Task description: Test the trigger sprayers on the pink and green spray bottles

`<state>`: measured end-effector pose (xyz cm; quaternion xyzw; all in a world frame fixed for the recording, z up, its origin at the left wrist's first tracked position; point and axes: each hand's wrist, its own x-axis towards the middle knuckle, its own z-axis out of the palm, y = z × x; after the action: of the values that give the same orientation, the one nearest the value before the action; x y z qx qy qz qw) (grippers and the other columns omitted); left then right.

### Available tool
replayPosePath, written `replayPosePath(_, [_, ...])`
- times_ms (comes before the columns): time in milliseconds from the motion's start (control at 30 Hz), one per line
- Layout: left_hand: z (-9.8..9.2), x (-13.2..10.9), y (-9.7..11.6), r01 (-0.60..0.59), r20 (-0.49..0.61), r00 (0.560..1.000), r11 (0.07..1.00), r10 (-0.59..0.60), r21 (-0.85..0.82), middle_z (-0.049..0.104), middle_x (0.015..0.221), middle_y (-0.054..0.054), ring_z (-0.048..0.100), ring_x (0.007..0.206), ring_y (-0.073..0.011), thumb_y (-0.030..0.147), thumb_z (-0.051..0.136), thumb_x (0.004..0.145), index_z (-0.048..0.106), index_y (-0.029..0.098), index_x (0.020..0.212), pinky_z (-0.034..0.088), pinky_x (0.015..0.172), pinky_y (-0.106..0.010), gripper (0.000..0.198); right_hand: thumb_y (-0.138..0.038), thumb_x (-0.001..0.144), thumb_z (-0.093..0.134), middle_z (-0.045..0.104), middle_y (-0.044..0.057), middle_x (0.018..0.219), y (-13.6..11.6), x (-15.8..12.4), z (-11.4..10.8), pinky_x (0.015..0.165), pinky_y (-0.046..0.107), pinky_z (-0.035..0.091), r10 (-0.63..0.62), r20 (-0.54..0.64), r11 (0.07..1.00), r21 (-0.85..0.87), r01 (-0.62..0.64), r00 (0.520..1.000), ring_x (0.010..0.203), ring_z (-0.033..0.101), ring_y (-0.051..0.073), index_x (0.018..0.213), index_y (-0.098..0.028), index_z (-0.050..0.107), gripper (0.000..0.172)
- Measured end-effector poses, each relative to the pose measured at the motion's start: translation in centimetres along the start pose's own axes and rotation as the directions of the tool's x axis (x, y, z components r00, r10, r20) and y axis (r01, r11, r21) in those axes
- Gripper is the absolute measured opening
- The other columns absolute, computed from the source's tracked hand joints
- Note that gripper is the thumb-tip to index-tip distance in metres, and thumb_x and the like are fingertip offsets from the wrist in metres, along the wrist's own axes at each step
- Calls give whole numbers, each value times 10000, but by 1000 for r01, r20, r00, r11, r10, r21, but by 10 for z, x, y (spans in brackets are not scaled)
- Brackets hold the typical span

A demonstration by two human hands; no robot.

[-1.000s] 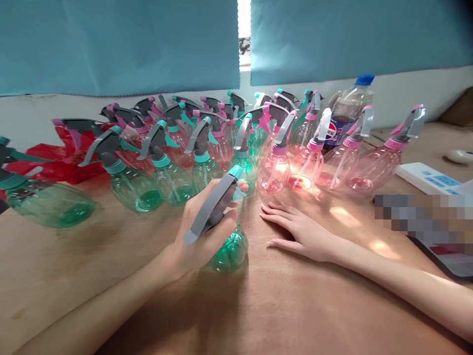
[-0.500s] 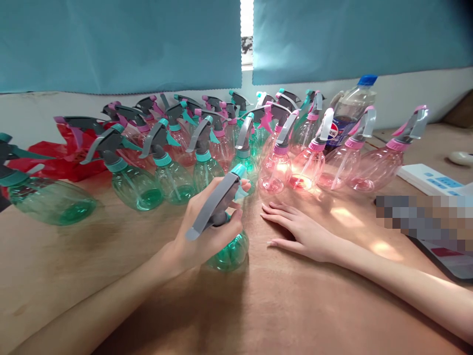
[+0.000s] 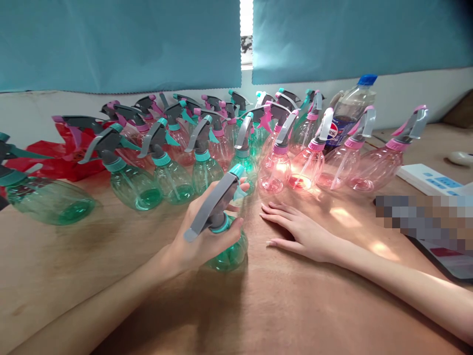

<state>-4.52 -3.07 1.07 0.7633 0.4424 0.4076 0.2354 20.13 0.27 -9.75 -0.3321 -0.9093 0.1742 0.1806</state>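
My left hand [image 3: 201,234] is wrapped round the neck of a green spray bottle [image 3: 233,251] with a grey and teal trigger head. The bottle stands on the wooden table [image 3: 288,301], and part of its body is hidden behind my thumb and palm. Flat on the table to the right lies my right hand [image 3: 295,227], fingers spread and holding nothing. Just beyond its fingertips stands a pink spray bottle [image 3: 274,172]. A green spray bottle [image 3: 207,170] is close behind my left hand.
Several more green and pink spray bottles [image 3: 136,185] stand in rows toward the wall. Behind the pink ones is a cola bottle [image 3: 351,111] with a blue cap. A red plastic bag [image 3: 55,153] lies at left; a white device [image 3: 430,180] sits at right near a partly blurred phone-like object [image 3: 451,256].
The thumb of my left hand has lowered a little, so the teal collar of the held bottle now shows. My right hand stays in place.
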Motion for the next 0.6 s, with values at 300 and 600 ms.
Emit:
replayPosePath(300, [-1,3,-2,44,84,996,991,-33,-130,632,1205,-154,645,824,-175,176,573,765,539,127,1239,619,767,-344,478,-577,935,535,466,124,1523,0,0,1,1152,582,339,2,0,1000,-8,-2,1000,1444,356,330,1480,-208,448,664])
replayPosePath(600, [1,1,-9,46,66,997,996,-40,-83,594,933,-58,616,751,-157,206,557,796,522,158,1177,579,670,-296,386,-565,940,534,461,133,1525,1,0,1,1151,575,345,-2,-1,1000,-19,2,1000,1443,359,323,1475,-195,452,656])
